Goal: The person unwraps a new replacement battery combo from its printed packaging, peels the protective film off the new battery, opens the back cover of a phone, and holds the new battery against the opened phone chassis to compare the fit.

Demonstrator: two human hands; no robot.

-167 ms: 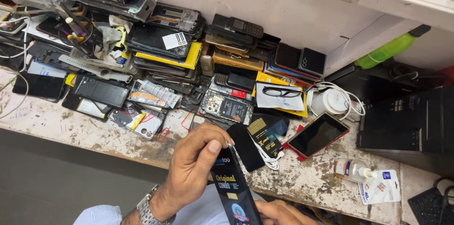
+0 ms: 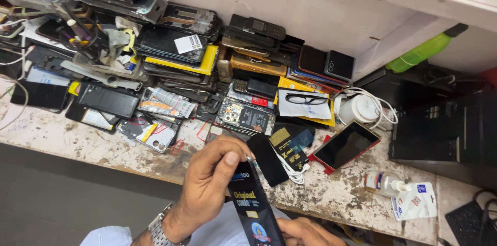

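My left hand [image 2: 209, 181], with a metal watch on the wrist, grips the top end of a long black printed package [image 2: 254, 207], thumb on its front face. My right hand [image 2: 303, 231] shows only at the bottom edge and holds the package's lower end. The package hangs over the near edge of a stained white workbench [image 2: 57, 135]. Just beyond it lie a black phone panel [image 2: 266, 160], a small dark box with a gold card [image 2: 290, 145] and a coiled white cable [image 2: 292, 172].
Stacked phones, opened handsets and boxes fill the back of the bench [image 2: 171, 65]. A red-cased phone [image 2: 346, 146], a white round charger with cable [image 2: 362, 109], eyeglasses [image 2: 305, 99], a small spray bottle [image 2: 385, 184] and a green bottle [image 2: 424, 49] sit to the right.
The view and the package have shifted slightly; my hands keep the same hold on it.
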